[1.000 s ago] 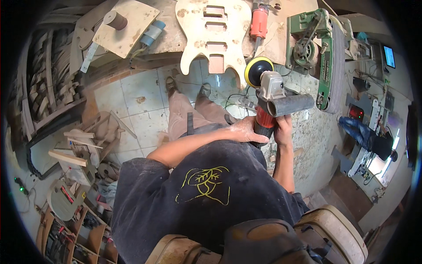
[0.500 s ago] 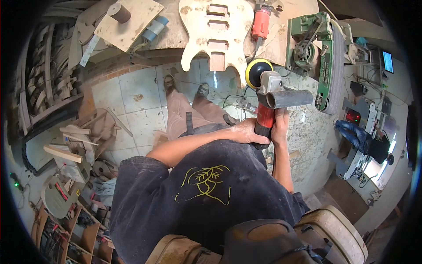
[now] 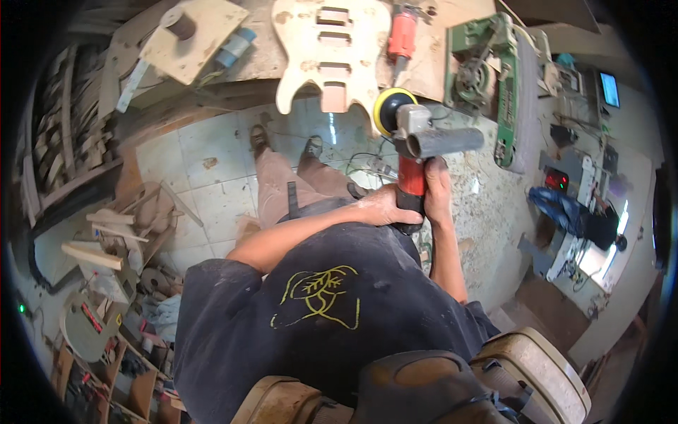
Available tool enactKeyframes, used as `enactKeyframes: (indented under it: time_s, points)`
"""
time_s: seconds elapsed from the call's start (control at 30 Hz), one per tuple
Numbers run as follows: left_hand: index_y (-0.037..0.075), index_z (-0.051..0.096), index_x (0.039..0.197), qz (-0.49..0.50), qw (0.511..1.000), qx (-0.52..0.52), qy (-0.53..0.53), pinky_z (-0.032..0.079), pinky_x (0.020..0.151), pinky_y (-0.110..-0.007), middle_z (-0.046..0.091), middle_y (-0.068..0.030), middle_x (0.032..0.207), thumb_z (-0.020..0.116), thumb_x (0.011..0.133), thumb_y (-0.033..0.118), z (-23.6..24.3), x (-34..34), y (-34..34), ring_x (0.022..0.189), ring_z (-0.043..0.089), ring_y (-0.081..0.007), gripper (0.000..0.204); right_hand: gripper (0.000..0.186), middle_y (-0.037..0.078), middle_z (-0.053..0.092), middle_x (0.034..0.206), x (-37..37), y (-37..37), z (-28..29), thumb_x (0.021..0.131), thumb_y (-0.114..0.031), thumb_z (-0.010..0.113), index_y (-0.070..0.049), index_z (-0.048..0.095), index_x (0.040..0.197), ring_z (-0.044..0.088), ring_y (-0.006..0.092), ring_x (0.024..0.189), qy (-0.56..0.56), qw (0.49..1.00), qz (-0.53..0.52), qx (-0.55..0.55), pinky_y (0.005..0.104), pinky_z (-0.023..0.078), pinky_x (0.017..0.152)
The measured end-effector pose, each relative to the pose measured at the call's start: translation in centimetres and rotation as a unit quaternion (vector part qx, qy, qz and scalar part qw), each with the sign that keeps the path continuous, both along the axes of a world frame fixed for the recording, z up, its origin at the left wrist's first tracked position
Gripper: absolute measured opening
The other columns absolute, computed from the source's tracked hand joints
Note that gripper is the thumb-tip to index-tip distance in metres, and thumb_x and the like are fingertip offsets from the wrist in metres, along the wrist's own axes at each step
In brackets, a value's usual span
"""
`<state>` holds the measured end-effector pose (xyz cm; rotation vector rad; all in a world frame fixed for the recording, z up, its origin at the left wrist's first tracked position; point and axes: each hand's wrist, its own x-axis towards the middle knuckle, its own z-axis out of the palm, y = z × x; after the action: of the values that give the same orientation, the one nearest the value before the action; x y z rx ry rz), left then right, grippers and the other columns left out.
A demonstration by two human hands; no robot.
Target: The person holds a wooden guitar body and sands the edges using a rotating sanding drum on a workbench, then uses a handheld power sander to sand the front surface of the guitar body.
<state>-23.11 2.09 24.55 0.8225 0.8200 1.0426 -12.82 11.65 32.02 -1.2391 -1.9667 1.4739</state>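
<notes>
Both my hands are closed on a red and black angle grinder (image 3: pixel 411 177) with a grey metal head. My left hand (image 3: pixel 387 206) wraps round the black rear end, its thumb across the top. Along the grip's right side lies my right hand (image 3: pixel 438 192), its thumb pointing up the red body. A dark cylindrical side handle (image 3: pixel 452 142) sticks out to the right, with no hand on it. The round black pad with a yellow rim (image 3: pixel 394 112) is beside the right horn of a pale wooden guitar body (image 3: pixel 296 56); whether they touch, I cannot tell.
The guitar body overhangs the front of a wooden workbench (image 3: pixel 261 67). On the bench are a second red power tool (image 3: pixel 402 35), a green belt sander (image 3: pixel 506 106) at right and a board with a cylinder (image 3: pixel 201 53) at left. Wood scraps (image 3: pixel 92 254) lie left; a person (image 3: pixel 579 215) is far right.
The whole view has shifted slightly, so the scene sits further left. The pad has come a little closer to the guitar body's right horn. Both hands keep their hold on the grinder.
</notes>
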Motion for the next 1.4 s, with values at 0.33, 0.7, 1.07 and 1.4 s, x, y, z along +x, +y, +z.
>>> enactKeyframes:
  time_s: [0.33,0.7,1.07,1.4]
  points:
    - [-0.001,0.063,0.114,-0.005,1.0,-0.014,0.021,0.05,0.086,-0.035,0.069,-0.0113,0.102,0.08,0.072,0.034,0.8,-0.6,0.6,0.094,0.065,-0.0218,0.058,0.056,0.006,0.063,0.092,-0.7,-0.5,0.3,0.103,-0.052,0.049,0.002,0.06,0.105,0.055,0.0131,0.085,0.045,0.994,-0.093,-0.04,0.0308,0.046,0.077]
    - [0.0,0.061,0.122,-0.002,0.999,-0.015,0.045,0.047,0.094,-0.038,0.068,-0.0121,0.111,0.082,0.072,0.033,1.0,-0.5,0.6,0.103,0.063,-0.0232,0.063,0.051,0.007,0.065,0.095,-0.5,-0.2,-0.9,0.104,-0.044,0.047,0.003,0.063,0.106,0.058,0.0154,0.09,0.062,0.98,-0.17,-0.079,0.0311,0.047,0.081]
    - [-0.002,0.064,0.116,-0.077,0.992,-0.003,0.104,0.05,0.093,-0.036,0.069,-0.0177,0.108,0.08,0.076,0.042,0.0,-1.3,1.2,0.103,0.065,-0.0263,0.062,0.066,0.018,0.069,0.099,-1.3,-0.5,1.3,0.064,-0.03,0.087,0.006,0.059,0.111,0.067,0.0254,0.092,-0.129,0.989,-0.064,-0.02,0.0363,0.052,0.084]
    - [0.006,0.068,0.077,0.298,0.858,-0.222,0.355,0.051,0.064,-0.032,0.069,-0.0073,0.074,0.076,0.084,0.035,-6.5,-13.4,-2.7,0.069,0.063,-0.0142,0.031,0.068,0.023,0.069,0.097,-0.9,1.8,0.1,0.067,-0.026,0.08,-0.002,0.052,0.123,0.067,0.0428,0.092,-0.274,0.956,0.063,0.084,0.0467,0.052,0.081]
